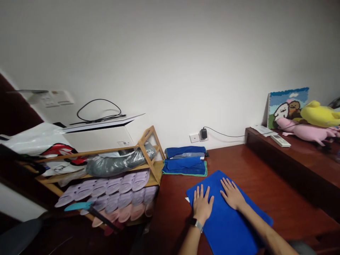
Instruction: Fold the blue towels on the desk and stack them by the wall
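Note:
A plain blue cloth (225, 226) lies spread on the reddish-brown wooden table, turned at an angle, with a small white tag at its left edge. On the cloth's upper left part rests my left hand (202, 205), palm down with fingers spread; a watch (197, 224) is on that wrist. My right hand (232, 194) presses flat on the upper right part, fingers stretched out. Neither hand grips anything. Beyond them, against the wall, lie folded blue cloths (184, 165) with green edging, and a grey strip shows among them.
To the left stands a wooden rack (150, 148) with rows of lilac and pink slippers (127, 182) and a white box (103, 138) on top. A raised ledge at right holds a remote (281, 140) and plush toys (305, 131). A black adapter (203, 133) trails a cable.

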{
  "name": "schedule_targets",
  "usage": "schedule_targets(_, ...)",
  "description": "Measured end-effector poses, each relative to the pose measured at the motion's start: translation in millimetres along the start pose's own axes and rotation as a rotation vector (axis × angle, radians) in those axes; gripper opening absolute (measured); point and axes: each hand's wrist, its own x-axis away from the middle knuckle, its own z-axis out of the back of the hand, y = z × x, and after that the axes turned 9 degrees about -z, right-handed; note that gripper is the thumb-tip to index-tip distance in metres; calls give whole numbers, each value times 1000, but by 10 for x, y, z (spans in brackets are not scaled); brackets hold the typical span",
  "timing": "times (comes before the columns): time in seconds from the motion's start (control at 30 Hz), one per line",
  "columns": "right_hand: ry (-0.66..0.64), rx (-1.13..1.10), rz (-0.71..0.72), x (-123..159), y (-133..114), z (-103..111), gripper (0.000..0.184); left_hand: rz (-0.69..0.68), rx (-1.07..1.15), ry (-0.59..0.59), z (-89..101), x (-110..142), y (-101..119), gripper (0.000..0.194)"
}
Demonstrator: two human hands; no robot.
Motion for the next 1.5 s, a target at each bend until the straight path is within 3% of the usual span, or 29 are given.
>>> schedule_targets(0.13,-112,-60,298,-91,-144,222,65,141,-82,34,-4,594,79,60)
schedule_targets(0.2,-79,-75,322,8,-246,233,61,173,-108,66,34,825,66,55)
schedule_targets(0.27,40,-85,221,202,-256,145,60,130,-108,123,125,894,37,51)
schedule_targets(0.37,183,-41,-94,550,-7,-103,67,-52,-59,185,301,664,14,50)
schedule_targets(0.47,169,37,-301,782,376,-304,76,-224,12,117,371,266,-6,52)
schedule_targets(0.6,129,47,-237,719,588,-274,77,-191,51,1,215,52,-112,57)
schedule_targets(0.73,27,26,-94,364,447,-47,76,26,3,63,17,276,-223,59)
schedule_targets(0.83,-29,24,-24,107,334,44,73,125,-34,94,-24,426,-255,59)
schedule_targets(1.0,-27,31,-72,-123,303,-1,71,139,-42,79,40,331,-316,59)
schedule_targets(1.2,47,11,-139,-201,292,-55,70,101,-65,90,63,182,-397,58)
schedule_targets(1.33,68,10,-178,-201,282,-70,73,-27,-66,164,79,-26,-116,57)
schedule_targets(1.5,45,37,-159,-215,324,-78,72,-281,38,133,-70,-573,626,57)
